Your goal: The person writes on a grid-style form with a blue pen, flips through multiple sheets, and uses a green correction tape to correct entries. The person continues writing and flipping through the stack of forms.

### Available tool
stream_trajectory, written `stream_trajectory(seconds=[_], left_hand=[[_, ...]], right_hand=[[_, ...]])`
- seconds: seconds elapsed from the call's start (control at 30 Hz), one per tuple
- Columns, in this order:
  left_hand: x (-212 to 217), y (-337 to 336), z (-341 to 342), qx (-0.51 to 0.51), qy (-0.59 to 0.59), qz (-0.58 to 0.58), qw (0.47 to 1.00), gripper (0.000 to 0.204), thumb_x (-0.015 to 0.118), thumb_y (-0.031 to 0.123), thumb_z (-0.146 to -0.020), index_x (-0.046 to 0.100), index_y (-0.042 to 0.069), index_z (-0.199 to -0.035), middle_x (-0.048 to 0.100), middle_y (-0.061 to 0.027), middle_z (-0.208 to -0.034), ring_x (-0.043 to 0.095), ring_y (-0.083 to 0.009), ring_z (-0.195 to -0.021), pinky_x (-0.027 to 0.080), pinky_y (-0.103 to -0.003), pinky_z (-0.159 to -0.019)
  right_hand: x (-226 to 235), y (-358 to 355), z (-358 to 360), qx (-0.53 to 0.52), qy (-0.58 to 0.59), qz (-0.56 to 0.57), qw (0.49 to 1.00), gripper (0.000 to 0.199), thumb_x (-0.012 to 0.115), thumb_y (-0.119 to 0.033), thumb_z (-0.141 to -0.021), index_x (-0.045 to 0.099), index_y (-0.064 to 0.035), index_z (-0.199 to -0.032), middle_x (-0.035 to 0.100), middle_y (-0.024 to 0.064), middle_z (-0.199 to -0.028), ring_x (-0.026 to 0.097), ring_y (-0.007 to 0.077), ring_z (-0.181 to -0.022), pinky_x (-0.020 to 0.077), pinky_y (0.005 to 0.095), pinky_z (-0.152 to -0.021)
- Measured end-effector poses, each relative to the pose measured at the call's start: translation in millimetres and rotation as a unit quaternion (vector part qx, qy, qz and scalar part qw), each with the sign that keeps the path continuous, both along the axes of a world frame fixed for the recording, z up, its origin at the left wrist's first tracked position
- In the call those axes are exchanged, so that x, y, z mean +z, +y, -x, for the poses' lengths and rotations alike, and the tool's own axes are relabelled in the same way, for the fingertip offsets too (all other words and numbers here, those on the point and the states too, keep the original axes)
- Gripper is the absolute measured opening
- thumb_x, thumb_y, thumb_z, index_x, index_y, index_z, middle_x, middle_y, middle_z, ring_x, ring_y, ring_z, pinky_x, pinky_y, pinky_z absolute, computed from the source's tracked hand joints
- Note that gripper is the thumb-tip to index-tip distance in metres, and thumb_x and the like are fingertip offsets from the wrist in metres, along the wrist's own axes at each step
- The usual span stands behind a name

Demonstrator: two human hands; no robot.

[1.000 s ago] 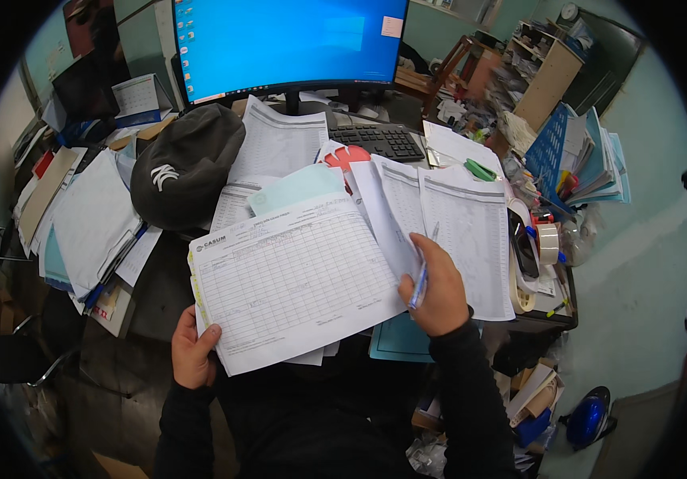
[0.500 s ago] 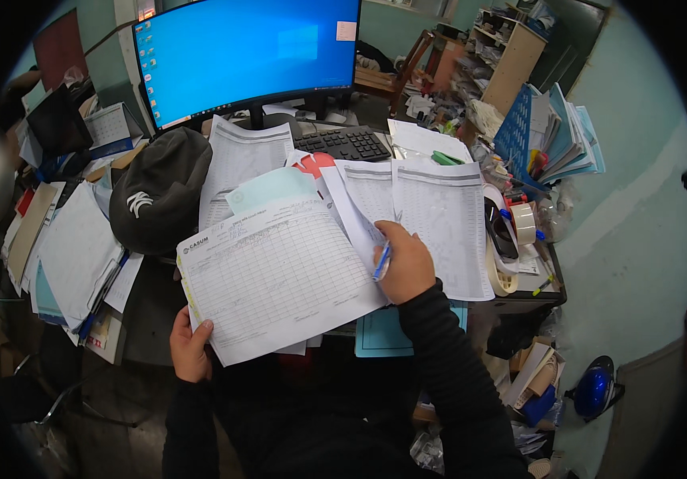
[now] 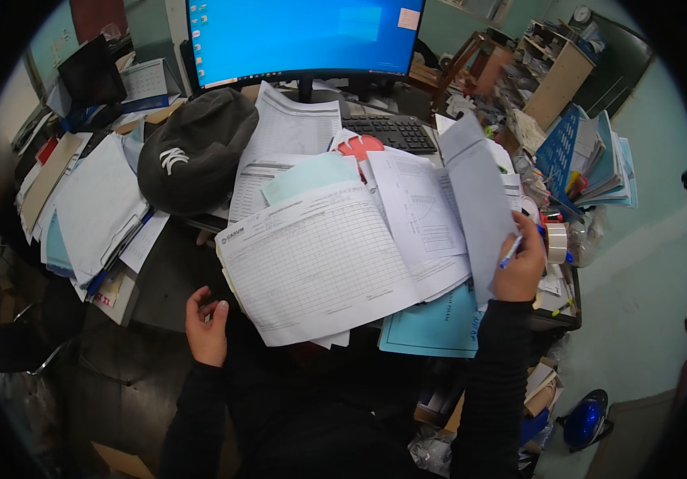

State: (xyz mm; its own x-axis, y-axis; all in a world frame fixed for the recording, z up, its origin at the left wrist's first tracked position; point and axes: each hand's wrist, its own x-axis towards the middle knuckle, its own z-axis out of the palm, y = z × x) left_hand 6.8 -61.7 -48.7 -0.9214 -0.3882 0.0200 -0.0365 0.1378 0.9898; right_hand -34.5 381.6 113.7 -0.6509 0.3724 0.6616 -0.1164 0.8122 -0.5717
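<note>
My right hand [image 3: 522,275] grips the edge of some printed sheets [image 3: 475,184] lifted up at the right, with a blue-and-white pen [image 3: 511,252] also held in it. My left hand [image 3: 206,329] is open, thumb and fingers apart, just left of a white form [image 3: 319,263] ruled into a table, and does not touch it. Beside the form lies a printed sheet with a diagram [image 3: 417,203]. A pale green slip [image 3: 309,177] pokes out above the form. Partly under the papers is a teal folder [image 3: 431,329].
A dark cap [image 3: 198,152] sits left of the papers. Behind them stand a keyboard [image 3: 392,132] and a lit monitor [image 3: 303,36]. Paper stacks [image 3: 97,209] fill the left; a blue file rack [image 3: 557,153] and a tape roll [image 3: 556,242] are at the right. A blue helmet [image 3: 585,419] is lower right.
My left hand has let go of the form and drawn away. My right hand has moved right with the pen, lifting sheets aside and baring the diagram sheet and more of the folder.
</note>
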Motion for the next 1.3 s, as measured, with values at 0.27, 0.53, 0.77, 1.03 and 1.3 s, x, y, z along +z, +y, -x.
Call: stream_trajectory(seconds=[0.27,0.53,0.77,1.03,1.3], left_hand=[[26.2,6.6,2.6,0.002,0.067,0.001,0.998,0.038,0.07,0.011,-0.09,0.058,-0.003,-0.124,0.063,-0.0085,-0.106,0.058,-0.0101,-0.088,0.049,-0.024,-0.075],[47.2,18.3,3.3,-0.113,-0.16,-0.074,0.978,0.045,0.066,0.02,-0.094,0.052,-0.008,-0.126,0.067,-0.0101,-0.1,0.063,-0.0128,-0.083,0.052,-0.027,-0.071],[48.9,7.3,-1.2,-0.106,-0.013,-0.281,0.954,0.029,0.064,0.01,-0.094,0.055,-0.007,-0.115,0.067,-0.0131,-0.105,0.065,-0.0162,-0.092,0.05,-0.029,-0.085],[160.2,46.0,9.4,-0.203,0.102,-0.181,0.957,0.051,0.059,0.007,-0.092,0.041,-0.008,-0.138,0.059,-0.0177,-0.126,0.06,-0.0217,-0.112,0.047,-0.033,-0.097],[250.4,79.4,86.5,-0.347,0.146,-0.049,0.925,0.055,0.065,0.014,-0.089,0.045,-0.009,-0.134,0.063,-0.0165,-0.118,0.063,-0.0188,-0.105,0.049,-0.029,-0.092]], right_hand=[[6.8,68.3,-2.5,-0.13,-0.005,-0.034,0.991,0.035,0.051,0.004,-0.087,0.062,0.0007,-0.119,0.069,0.0145,-0.104,0.067,0.0219,-0.094,0.0506,0.0321,-0.085],[0.8,137.8,-6.4,-0.115,0.014,-0.005,0.993,0.038,0.054,0.002,-0.084,0.061,-0.0005,-0.121,0.069,0.017,-0.103,0.067,0.0242,-0.095,0.0505,0.0324,-0.088],[46.3,102.0,-4.2,-0.19,0.035,-0.146,0.97,0.036,0.067,-0.008,-0.088,0.061,-0.0027,-0.123,0.067,0.0187,-0.116,0.066,0.03,-0.109,0.0502,0.0375,-0.091],[-26.3,-43.3,50.9,0.308,-0.104,-0.229,0.917,0.036,0.071,-0.013,-0.084,0.06,-0.0063,-0.117,0.063,0.017,-0.128,0.055,0.0466,-0.119,0.0463,0.0472,-0.098],[-54.9,-23.8,55.3,0.335,-0.183,-0.144,0.913,0.036,0.071,-0.017,-0.085,0.06,-0.0121,-0.119,0.066,0.0154,-0.121,0.053,0.0442,-0.125,0.0438,0.0499,-0.098]])
